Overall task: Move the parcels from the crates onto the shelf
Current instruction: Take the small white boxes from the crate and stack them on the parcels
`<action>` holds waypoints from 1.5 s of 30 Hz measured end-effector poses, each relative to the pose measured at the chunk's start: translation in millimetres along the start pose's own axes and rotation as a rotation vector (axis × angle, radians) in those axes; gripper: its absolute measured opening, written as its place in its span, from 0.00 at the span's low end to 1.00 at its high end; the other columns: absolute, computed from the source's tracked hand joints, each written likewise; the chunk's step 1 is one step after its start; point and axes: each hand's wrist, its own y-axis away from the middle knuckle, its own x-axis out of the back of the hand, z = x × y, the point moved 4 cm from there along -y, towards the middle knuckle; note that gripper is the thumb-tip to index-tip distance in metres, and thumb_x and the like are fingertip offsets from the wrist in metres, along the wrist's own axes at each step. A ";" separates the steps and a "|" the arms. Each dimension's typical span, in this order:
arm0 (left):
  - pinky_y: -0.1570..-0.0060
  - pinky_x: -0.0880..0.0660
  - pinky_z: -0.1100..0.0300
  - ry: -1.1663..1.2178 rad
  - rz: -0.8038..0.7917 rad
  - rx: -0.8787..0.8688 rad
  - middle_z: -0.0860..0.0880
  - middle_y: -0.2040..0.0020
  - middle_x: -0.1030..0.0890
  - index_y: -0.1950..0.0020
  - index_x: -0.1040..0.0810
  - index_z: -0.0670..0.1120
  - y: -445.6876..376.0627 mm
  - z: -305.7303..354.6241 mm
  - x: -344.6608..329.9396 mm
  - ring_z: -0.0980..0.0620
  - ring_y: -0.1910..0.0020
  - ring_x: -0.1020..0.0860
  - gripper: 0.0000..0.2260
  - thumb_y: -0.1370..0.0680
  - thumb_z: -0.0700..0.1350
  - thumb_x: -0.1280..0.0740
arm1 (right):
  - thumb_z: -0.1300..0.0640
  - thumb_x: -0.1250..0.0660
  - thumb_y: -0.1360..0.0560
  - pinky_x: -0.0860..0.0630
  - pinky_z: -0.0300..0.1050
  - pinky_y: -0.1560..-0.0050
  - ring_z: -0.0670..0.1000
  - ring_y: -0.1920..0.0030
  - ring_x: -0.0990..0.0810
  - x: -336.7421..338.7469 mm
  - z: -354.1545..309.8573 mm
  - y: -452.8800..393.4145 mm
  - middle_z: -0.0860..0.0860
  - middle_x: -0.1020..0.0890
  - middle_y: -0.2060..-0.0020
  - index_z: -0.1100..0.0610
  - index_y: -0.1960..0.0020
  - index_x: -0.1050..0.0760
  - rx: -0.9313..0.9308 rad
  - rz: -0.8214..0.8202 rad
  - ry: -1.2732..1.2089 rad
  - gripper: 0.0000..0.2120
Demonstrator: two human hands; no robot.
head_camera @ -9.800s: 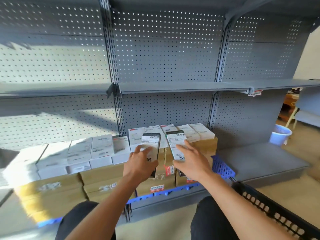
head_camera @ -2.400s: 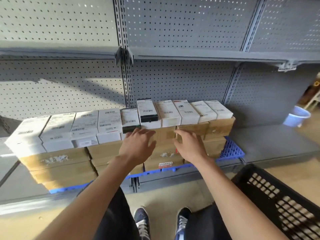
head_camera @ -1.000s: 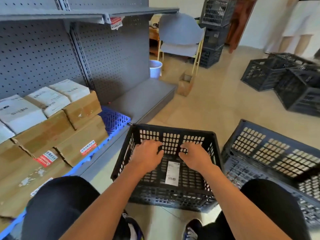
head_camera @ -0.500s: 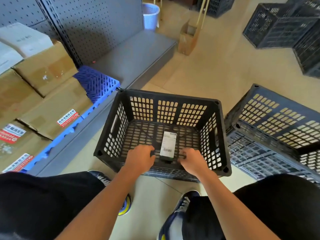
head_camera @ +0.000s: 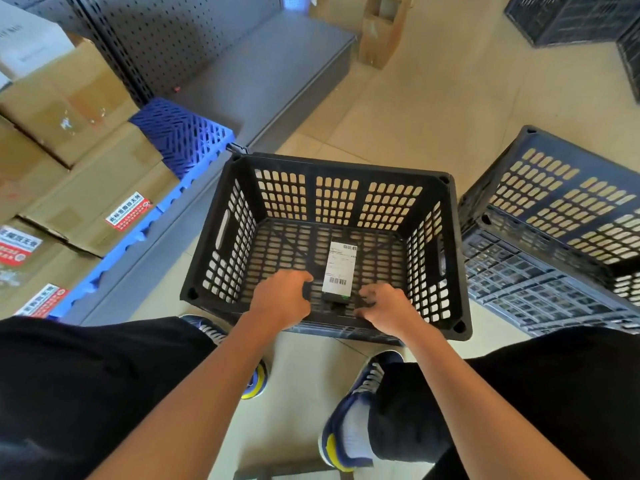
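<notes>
both hands, left hand (head_camera: 282, 297) and right hand (head_camera: 388, 308), curled empty beside the parcel (head_camera: 339, 270) in the crate (head_camera: 221, 233).

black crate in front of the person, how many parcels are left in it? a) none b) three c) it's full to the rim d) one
d: a single parcel with a white barcode label lies on the slatted floor of the black crate, between the left hand and the right hand; the rest of the floor shows bare.
</notes>
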 end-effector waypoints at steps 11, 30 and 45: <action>0.38 0.25 0.47 -0.013 -0.034 -0.039 0.49 0.31 0.23 0.26 0.28 0.54 -42.2 10.9 -5.4 0.45 0.34 0.24 0.22 0.20 0.49 0.31 | 0.54 0.26 0.23 0.25 0.46 0.40 0.55 0.38 0.20 12.0 10.7 -39.1 0.48 0.19 0.41 0.52 0.32 0.23 -0.001 -0.112 0.056 0.20; 0.29 0.37 0.37 -0.442 -0.511 -0.298 0.45 0.18 0.44 0.19 0.39 0.50 -156.5 18.2 -114.6 0.41 0.21 0.44 0.26 0.18 0.39 0.41 | 0.52 0.27 0.22 0.31 0.43 0.42 0.54 0.37 0.22 -38.9 89.0 -119.4 0.52 0.19 0.38 0.52 0.34 0.20 -0.057 -0.470 0.285 0.18; 0.24 0.47 0.35 -0.486 -0.548 -0.274 0.49 0.18 0.65 0.17 0.57 0.55 -160.9 -16.8 -125.0 0.44 0.19 0.64 0.34 0.17 0.44 0.39 | 0.54 0.27 0.22 0.26 0.46 0.42 0.50 0.46 0.20 -56.1 87.4 -128.9 0.50 0.16 0.43 0.55 0.36 0.19 -0.045 -0.525 0.256 0.15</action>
